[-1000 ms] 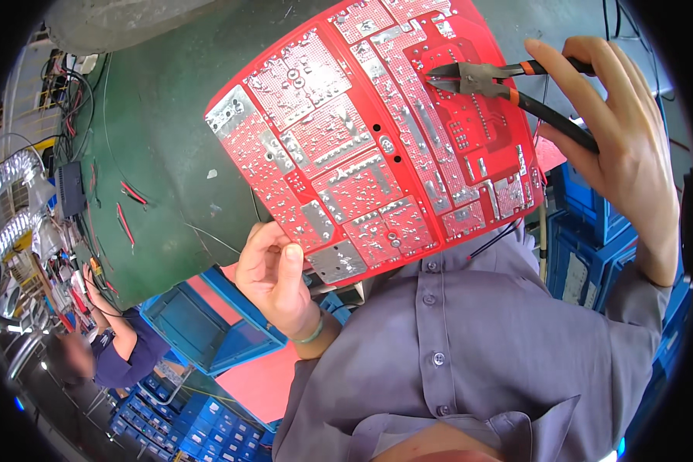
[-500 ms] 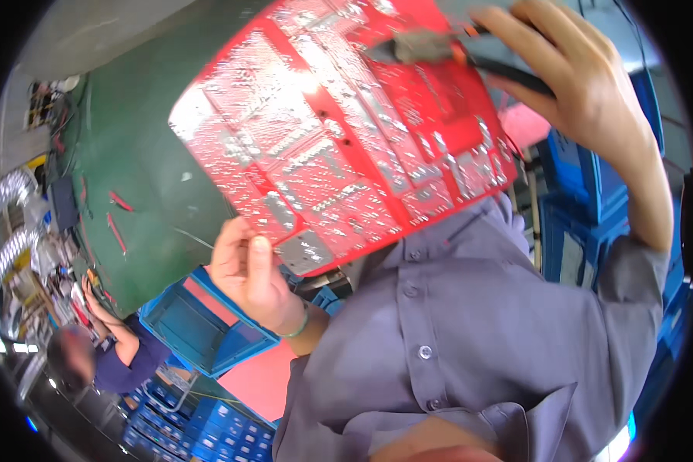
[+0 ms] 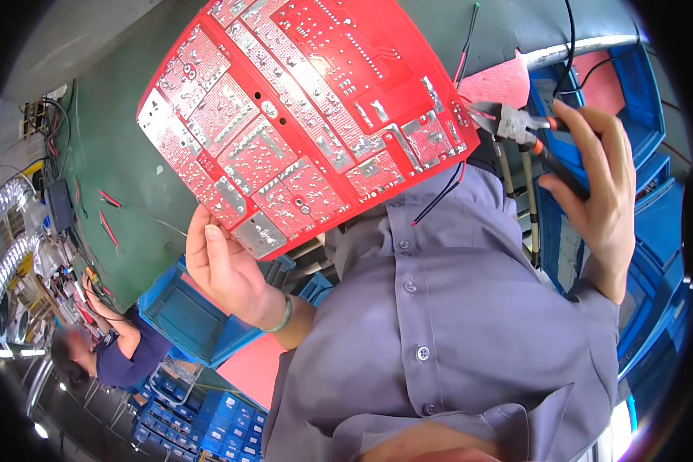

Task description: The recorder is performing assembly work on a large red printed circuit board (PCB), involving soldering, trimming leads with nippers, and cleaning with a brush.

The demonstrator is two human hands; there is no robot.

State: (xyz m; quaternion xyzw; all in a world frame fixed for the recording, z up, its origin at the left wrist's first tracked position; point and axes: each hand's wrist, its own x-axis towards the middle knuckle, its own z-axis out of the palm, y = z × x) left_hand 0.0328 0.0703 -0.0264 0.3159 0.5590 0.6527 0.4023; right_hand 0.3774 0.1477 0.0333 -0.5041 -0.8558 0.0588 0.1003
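My left hand (image 3: 231,266) grips the near left corner of a large red circuit board (image 3: 246,127), thumb on top. The board's raised face carries silvery solder joints and tracks. My right hand (image 3: 604,181) is closed around the dark, orange-trimmed handles of side cutters (image 3: 512,123). Their jaws are at the board's right edge, beside thin red and black wires; whether they touch a wire I cannot tell. One black-ended wire pair (image 3: 439,196) hangs over my grey shirt. Another wire (image 3: 465,58) sticks up past the board's right edge.
A green work surface (image 3: 123,165) lies beyond the board, with loose red wire pieces (image 3: 109,223) on it. Blue crates (image 3: 196,323) stand at left and right. Pink foam (image 3: 500,83) lies right of the board. A co-worker (image 3: 123,346) is busy at far left.
The cutters have moved from over the board's upper right face down to its right edge, with my right hand lower. The board has shifted left and slightly up.
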